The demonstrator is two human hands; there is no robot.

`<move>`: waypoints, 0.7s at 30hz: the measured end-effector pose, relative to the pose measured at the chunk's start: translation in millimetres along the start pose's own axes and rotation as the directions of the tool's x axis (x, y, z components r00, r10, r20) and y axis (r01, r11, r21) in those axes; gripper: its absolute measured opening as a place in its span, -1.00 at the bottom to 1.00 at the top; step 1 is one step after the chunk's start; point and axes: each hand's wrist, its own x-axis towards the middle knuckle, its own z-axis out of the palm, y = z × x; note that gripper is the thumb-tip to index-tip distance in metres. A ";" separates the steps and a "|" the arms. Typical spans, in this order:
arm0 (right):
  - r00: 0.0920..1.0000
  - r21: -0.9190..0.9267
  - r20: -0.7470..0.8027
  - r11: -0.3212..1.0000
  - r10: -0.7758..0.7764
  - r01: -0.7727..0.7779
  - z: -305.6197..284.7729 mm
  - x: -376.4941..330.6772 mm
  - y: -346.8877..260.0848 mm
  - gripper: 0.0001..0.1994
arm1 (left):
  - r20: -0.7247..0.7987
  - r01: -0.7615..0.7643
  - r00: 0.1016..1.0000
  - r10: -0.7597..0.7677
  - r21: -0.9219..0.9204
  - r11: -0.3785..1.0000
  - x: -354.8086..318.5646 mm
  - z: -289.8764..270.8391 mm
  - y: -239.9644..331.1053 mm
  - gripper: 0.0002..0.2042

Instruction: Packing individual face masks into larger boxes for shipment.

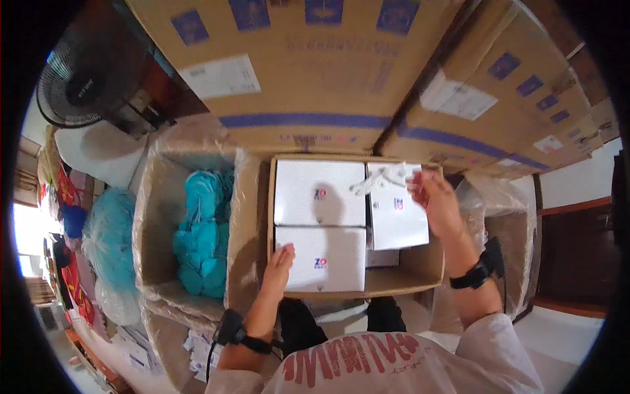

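Note:
An open cardboard carton [410,282] in front of me holds several white boxes. My left hand [281,261] rests by the left edge of the near-left white box [321,262], fingers loosely stretched and holding nothing. My right hand [434,196] is closed at the carton's right side, pinching a crumpled, whitish, partly see-through strip [384,180]. Motion blur hides exactly what this strip is. It hangs over the right white box [400,220], which sits slightly askew above another box. The far-left white box [319,192] lies flat beside it.
A plastic-lined carton [151,249] with teal bundles [202,243] stands to the left. Large taped cartons [295,79] rise behind, with another stack [505,98] at the right. A black fan [82,88] stands far left. A plastic-lined carton [518,230] is at right.

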 end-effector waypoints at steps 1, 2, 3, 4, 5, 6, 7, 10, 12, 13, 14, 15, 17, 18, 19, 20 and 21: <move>0.997 0.008 -0.011 0.997 0.078 -0.078 -12.6 -16.3 31.6 -0.75 | -0.098 -0.041 0.994 0.047 0.063 0.997 -13.7 -0.7 -1.3 -0.58; 0.985 -0.051 -0.050 0.985 0.165 -0.168 -26.8 -38.0 52.2 -0.75 | -0.103 -0.118 0.985 0.137 0.170 0.978 -25.4 4.6 2.0 -0.64; 0.995 -0.080 -0.037 0.992 0.092 -0.095 -26.6 9.2 101.8 -0.75 | -0.099 -0.246 0.959 0.266 0.176 0.953 53.7 -2.9 -1.6 -0.64; 0.970 -0.069 -0.110 0.972 0.215 -0.223 -32.1 -9.9 138.2 -0.76 | -0.168 -0.307 0.904 0.394 0.386 0.870 58.3 -9.0 -33.8 -0.65; 0.969 -0.167 -0.044 0.955 0.242 -0.246 -52.3 -23.8 175.1 -0.80 | -0.175 -0.355 0.822 0.541 0.585 0.729 59.4 -10.2 -53.7 -0.65; 0.955 -0.270 0.000 0.920 0.296 -0.286 -58.6 -36.8 194.8 -0.78 | -0.133 -0.438 0.777 0.616 0.588 0.680 58.5 -8.7 -63.6 -0.66; 0.935 -0.370 0.040 0.875 0.352 -0.313 -63.8 -48.9 212.3 -0.76 | -0.130 -0.429 0.786 0.604 0.590 0.685 55.1 -6.4 -72.9 -0.66; 0.966 -0.626 0.109 0.771 0.236 -0.118 -61.3 -73.4 251.2 -0.68 | -0.166 -0.425 0.709 0.685 0.675 0.603 46.8 -6.1 -89.2 -0.62; 0.970 -0.603 0.154 0.796 0.187 -0.058 -58.8 -76.7 274.2 -0.64 | -0.190 -0.393 0.716 0.671 0.685 0.613 41.9 -7.0 -92.8 -0.59; 0.972 -0.588 0.186 0.809 0.144 -0.007 -64.5 -79.7 285.5 -0.60 | -0.211 -0.363 0.732 0.648 0.685 0.632 38.9 -3.7 -94.5 -0.57; 0.968 -0.527 0.215 0.850 0.131 0.002 -73.2 -79.9 303.3 -0.59 | -0.230 -0.332 0.763 0.604 0.663 0.671 39.7 -3.1 -97.2 -0.51; 0.967 -0.522 0.227 0.853 0.118 0.018 -68.3 -84.2 299.1 -0.59 | -0.236 -0.337 0.751 0.616 0.666 0.666 40.1 -7.7 -100.8 -0.51; 0.960 -0.591 0.279 0.795 0.038 0.140 -48.4 -97.9 274.0 -0.58 | -0.265 -0.274 0.798 0.541 0.639 0.718 31.9 -19.1 -106.3 -0.48; 0.958 -0.587 0.286 0.793 0.016 0.162 -48.4 -104.7 273.8 -0.58 | -0.266 -0.291 0.785 0.559 0.639 0.712 34.0 -25.0 -114.7 -0.48; 0.959 -0.538 0.285 0.827 -0.006 0.165 -48.3 -108.5 273.1 -0.58 | -0.262 -0.296 0.803 0.535 0.603 0.740 36.8 -30.2 -119.8 -0.47; 0.958 -0.486 0.286 0.858 -0.027 0.169 -48.1 -110.6 272.7 -0.58 | -0.258 -0.300 0.819 0.512 0.568 0.767 37.5 -37.1 -125.5 -0.46; 0.958 -0.488 0.283 0.853 -0.043 0.183 -59.7 -107.8 276.3 -0.58 | -0.251 -0.317 0.814 0.524 0.564 0.763 34.8 -30.6 -127.6 -0.46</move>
